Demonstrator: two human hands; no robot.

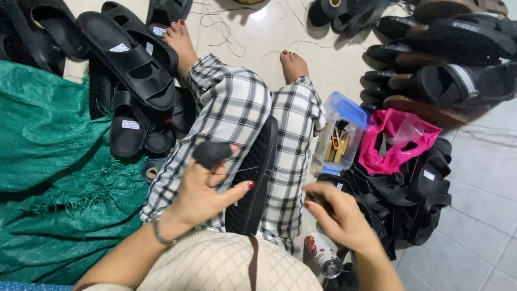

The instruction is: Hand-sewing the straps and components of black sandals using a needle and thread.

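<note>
- Green cloth (54,178), fringed, spread over floor at person's left, biggest thing in view.
- Pale tiled floor (474,215), loose threads scattered near the feet.
- Plaid trousers (242,124), black-and-white check, legs stretched forward, bare feet with red nails at far end.
- Pile of black sandals (129,70) on the left, beside the green cloth, white stickers on the insoles.
- More black and brown sandals (447,54) stacked upper right; another black heap (420,199) lower right, under the pink bag.
- Black shoe sole (253,183), ribbed, stitched edge, lies lengthwise between the thighs on the lap.
- Pink plastic bag (396,143), crumpled, on the right-hand heap.
- Clear plastic box (339,137) with blue lid tipped open, brass-coloured bits inside, just beside right knee.
- Left hand (207,188) raised over the lap, thumb touching the sole's edge, fingers curled, forefinger capped with a dark finger cover (211,153); bracelet on wrist.
- Right hand (336,213) lowered beside right thigh, fingertips pinched together; can't tell what's held, too small.
- Small printed can (322,253) on floor under right hand.
</note>
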